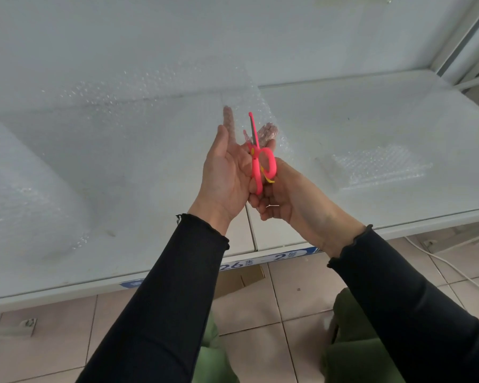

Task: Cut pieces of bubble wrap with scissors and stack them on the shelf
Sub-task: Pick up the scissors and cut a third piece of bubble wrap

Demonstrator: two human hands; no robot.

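Left hand [227, 172] raised palm-up, fingers straight, tips seen through the clear, dimpled bubble wrap [249, 98] spread over the white shelf [371, 111]. Right hand [282, 194] curled round looped plastic handles of pink scissors [260, 158], blades pointing up. Stack of cut pieces [376, 167] flat on shelf, right.

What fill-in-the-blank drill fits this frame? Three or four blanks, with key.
1. The ___ plastic scissors sit between the left hand and the right hand.
2. The scissors' blades are ___.
3. The small stack of cut clear bubble wrap pieces lies on the white shelf to the ___ of both hands.
4. Both long sleeves are ___.

Missing words: pink; closed; right; black
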